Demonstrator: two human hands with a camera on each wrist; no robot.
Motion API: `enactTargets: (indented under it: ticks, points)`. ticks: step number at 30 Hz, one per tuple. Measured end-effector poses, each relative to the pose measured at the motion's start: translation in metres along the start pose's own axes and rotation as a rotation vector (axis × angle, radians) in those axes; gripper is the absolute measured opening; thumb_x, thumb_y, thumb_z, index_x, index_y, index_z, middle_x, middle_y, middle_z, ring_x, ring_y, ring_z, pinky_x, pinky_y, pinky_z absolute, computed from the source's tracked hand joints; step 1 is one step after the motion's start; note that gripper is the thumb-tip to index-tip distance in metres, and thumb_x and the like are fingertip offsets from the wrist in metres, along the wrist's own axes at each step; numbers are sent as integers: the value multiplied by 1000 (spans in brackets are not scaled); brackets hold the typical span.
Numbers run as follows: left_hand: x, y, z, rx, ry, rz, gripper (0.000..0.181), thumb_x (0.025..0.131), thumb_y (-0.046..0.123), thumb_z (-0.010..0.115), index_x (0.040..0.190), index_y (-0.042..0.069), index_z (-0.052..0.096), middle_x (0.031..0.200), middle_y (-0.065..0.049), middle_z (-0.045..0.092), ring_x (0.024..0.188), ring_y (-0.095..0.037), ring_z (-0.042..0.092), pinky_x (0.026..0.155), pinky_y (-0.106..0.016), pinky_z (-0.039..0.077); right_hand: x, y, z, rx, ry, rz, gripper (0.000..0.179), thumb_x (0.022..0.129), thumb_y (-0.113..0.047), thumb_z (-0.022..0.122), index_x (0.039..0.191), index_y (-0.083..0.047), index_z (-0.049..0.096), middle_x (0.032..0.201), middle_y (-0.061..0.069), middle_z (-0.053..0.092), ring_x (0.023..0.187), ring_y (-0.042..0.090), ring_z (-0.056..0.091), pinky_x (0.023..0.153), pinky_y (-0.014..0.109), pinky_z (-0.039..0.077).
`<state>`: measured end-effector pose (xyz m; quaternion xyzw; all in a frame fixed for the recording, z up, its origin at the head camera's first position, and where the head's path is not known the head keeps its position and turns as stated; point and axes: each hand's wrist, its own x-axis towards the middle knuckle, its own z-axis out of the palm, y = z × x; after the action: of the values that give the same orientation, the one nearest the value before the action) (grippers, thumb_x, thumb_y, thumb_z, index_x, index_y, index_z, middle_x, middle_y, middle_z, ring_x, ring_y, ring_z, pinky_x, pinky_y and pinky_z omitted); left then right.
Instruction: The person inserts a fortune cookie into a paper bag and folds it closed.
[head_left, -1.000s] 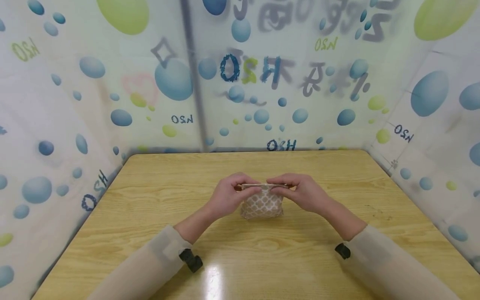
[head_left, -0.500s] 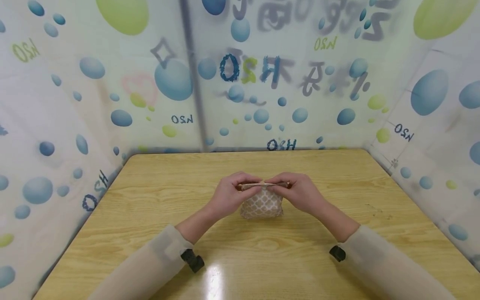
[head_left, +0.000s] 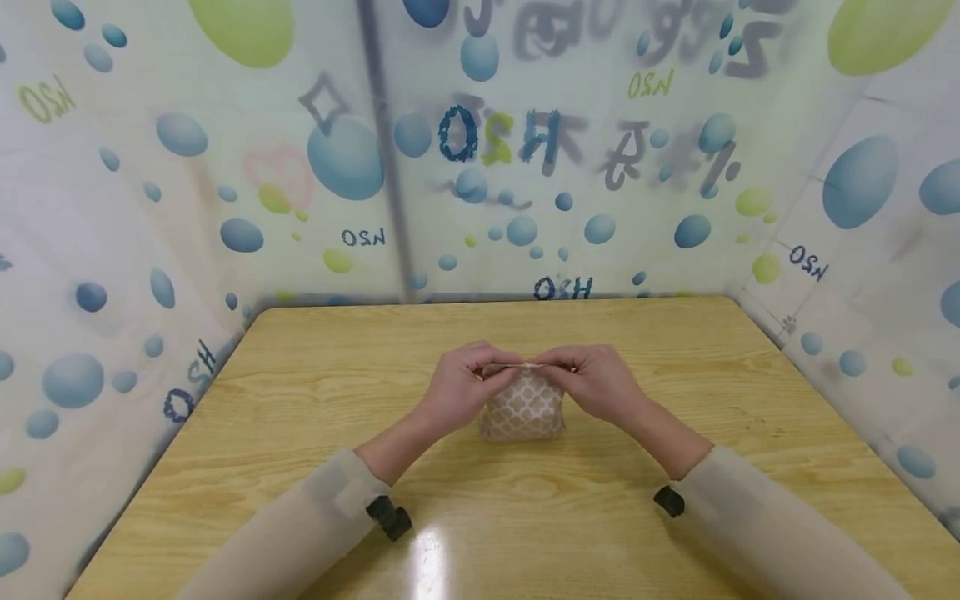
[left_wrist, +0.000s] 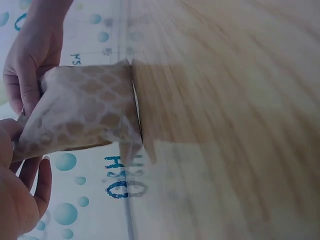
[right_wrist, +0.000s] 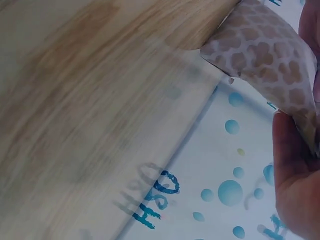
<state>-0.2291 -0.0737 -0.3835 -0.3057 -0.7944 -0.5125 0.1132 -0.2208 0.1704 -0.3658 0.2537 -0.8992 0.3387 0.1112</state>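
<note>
A small tan bag [head_left: 525, 408] with a white lattice pattern stands on the table, puffed out below and flattened along its top edge. My left hand [head_left: 463, 390] pinches the top edge at the left, thumb on the near side and fingers behind. At the right end my right hand [head_left: 606, 385] pinches the same edge, its thumb close to the left one. The left wrist view shows the bag [left_wrist: 90, 105] between both hands, its crinkled bottom on the wood. In the right wrist view the right hand [right_wrist: 302, 185] holds one top corner. What the bag contains is hidden.
The light wooden table [head_left: 360, 358] reaches back to a white wall sheet [head_left: 465, 225] printed with blue and green drops. More sheeting closes off the left and right sides. Dark wrist cameras [head_left: 388, 518] sit at both cuffs.
My right hand and forearm have shifted slightly left, bringing the thumbs nearer each other. Less of the bag's top edge shows at the right. The left hand stays nearly in place.
</note>
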Motion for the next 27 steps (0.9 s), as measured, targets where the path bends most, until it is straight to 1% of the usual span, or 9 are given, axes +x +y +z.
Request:
enactTargets:
  ticks: [3,5,9,12,14,18,20,24,27]
  points:
    - [0,0,-1,14,-1,0,16,101,8,79,114,13,87,96,-4,78,77,-9,56,66,-22,47,1,1,1,28,-21,-2,20,106,-19,75,122,-14,84,105,5,84,66,5,60,58,27,49]
    - [0,-1,0,16,6,-5,15,101,8,80,113,12,87,97,-4,78,77,-9,56,66,-22,47,1,1,3,31,-12,-29,19,105,-19,76,121,-14,85,105,4,84,68,3,60,58,26,50]
    - [1,0,0,11,16,-18,13,100,9,80,110,13,88,95,-4,78,76,-9,56,65,-22,47,1,1,5,9,38,-105,11,104,-15,77,111,-14,86,100,1,83,70,1,59,63,25,52]
    - [1,0,2,-2,15,-18,11,100,9,80,108,12,87,96,-5,78,78,-8,58,67,-22,50,1,1,5,-5,53,-123,8,103,-13,77,105,-13,85,95,1,82,70,4,58,64,26,51]
    - [1,-1,2,-5,15,-18,10,101,9,80,107,11,87,98,-6,79,79,-7,59,68,-21,51,1,-1,4,11,32,-99,10,105,-15,75,107,-13,85,97,3,82,72,6,60,63,26,51]
    - [1,-4,0,0,25,-25,10,101,5,78,105,9,86,100,-7,79,84,-7,63,71,-21,54,0,0,2,60,-35,38,19,108,-15,70,120,-11,84,109,8,84,75,9,68,64,25,56]
    - [1,-6,-1,5,14,-37,10,101,4,78,105,9,86,100,-7,78,86,-8,65,73,-21,57,0,2,2,70,-50,86,22,109,-14,68,125,-10,83,113,10,84,75,10,72,66,25,59]
    - [2,-8,-8,16,-44,-81,11,102,10,78,110,10,85,105,-6,80,90,-10,69,76,-22,59,-2,4,2,63,-46,100,22,109,-12,68,124,-8,83,109,12,85,74,10,74,66,25,61]
    - [2,-10,-15,22,-58,-138,12,103,14,78,112,14,86,107,-4,82,89,-11,70,70,-24,57,-1,6,0,66,-41,108,21,109,-12,69,123,-8,84,108,12,85,75,13,75,67,26,62]
